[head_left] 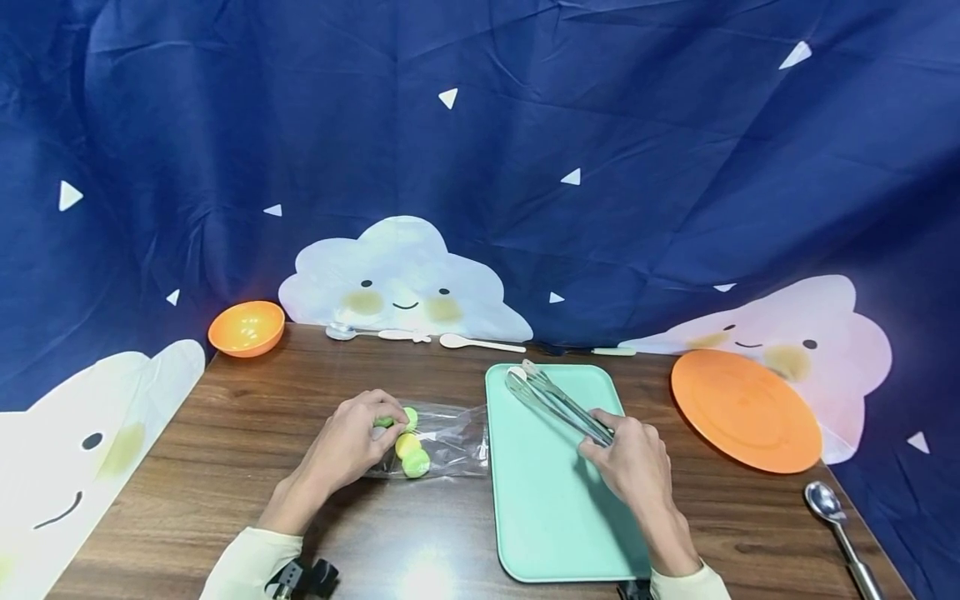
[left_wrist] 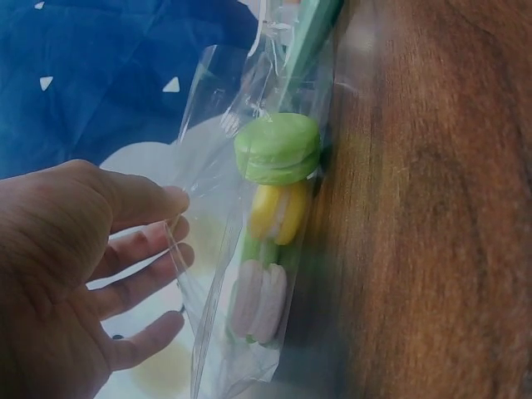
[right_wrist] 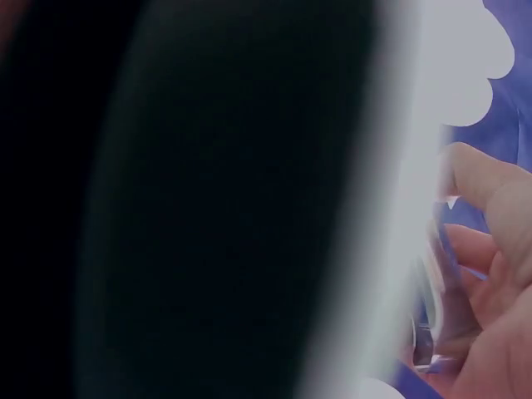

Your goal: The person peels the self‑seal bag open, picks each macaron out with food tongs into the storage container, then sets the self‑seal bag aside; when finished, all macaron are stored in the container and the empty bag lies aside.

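A mint-green tray (head_left: 555,500) lies on the wooden table (head_left: 225,467), and everything else sits around it. The right hand (head_left: 633,462) hovers over the tray's middle, its fingers curled round the handle end of a pair of metal tongs (head_left: 558,404), whose tips reach toward the tray's far left corner; in the right wrist view most of the picture is dark and blurred, and only the fingers (right_wrist: 490,249) show at the right edge beside a glint of metal. Just left of the tray lies a clear plastic bag (head_left: 442,437) holding macarons (head_left: 411,454), its open end touching or nearly touching the tray's left edge. The left hand (head_left: 348,442) rests on the bag's left end, fingers bent and pinching the film there; the left wrist view shows the fingertips (left_wrist: 158,241) against the plastic, with a green macaron (left_wrist: 278,148), a yellow macaron (left_wrist: 278,212) and a pale pink macaron (left_wrist: 259,301) lined up inside. Beyond the tray, against the blue cloud-printed backdrop (head_left: 480,150), lie a metal spoon (head_left: 345,332) and a white spoon (head_left: 480,342). Far left of the tray, at the table's back corner, stands an orange bowl (head_left: 247,328). Right of the tray sits an orange plate (head_left: 745,409), and nearer the table's front right corner lies a metal scoop (head_left: 836,521).
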Motion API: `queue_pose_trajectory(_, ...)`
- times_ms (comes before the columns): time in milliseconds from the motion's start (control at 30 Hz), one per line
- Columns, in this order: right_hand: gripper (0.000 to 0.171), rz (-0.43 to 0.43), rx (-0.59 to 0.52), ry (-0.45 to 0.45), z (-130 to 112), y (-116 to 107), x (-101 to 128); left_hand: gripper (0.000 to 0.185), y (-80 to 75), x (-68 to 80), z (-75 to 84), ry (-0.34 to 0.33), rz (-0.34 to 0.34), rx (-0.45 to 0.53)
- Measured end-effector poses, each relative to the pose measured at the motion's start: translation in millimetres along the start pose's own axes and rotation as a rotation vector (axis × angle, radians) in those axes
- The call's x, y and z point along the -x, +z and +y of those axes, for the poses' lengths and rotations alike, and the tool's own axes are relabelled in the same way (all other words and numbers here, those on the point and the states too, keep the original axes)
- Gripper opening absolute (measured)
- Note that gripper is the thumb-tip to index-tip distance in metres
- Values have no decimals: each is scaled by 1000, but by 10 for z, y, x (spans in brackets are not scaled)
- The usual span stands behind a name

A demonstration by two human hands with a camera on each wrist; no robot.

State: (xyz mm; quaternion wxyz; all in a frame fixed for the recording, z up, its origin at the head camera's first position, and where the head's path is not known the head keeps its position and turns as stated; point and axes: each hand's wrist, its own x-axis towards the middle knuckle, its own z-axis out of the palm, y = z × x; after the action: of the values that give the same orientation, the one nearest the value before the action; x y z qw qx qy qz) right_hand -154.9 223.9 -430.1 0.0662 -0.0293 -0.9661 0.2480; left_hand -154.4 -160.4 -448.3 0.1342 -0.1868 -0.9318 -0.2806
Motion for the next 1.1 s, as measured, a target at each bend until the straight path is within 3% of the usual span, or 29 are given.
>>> queue_pose_trajectory(200,52,-21,24,-10,1,-34,0,5,1,1,1,0,1,-2)
queue_pose_trajectory(367,56,-57,45,-28,-54,-268,47,6,14,11,13,-4,-2,4)
queue_pose_trajectory(600,45,-249,-55,-153,-81,-559,185,7,10,1,5,16,7,-4)
queue_pose_trajectory(900,41,-344,-78,-265,-208,-285,176,7,9,7,1,-4,-12,16)
queue_pose_trajectory(1100,35,-403,-194,-360,-240,-115,144,7,13,17,-13,6,12,33)
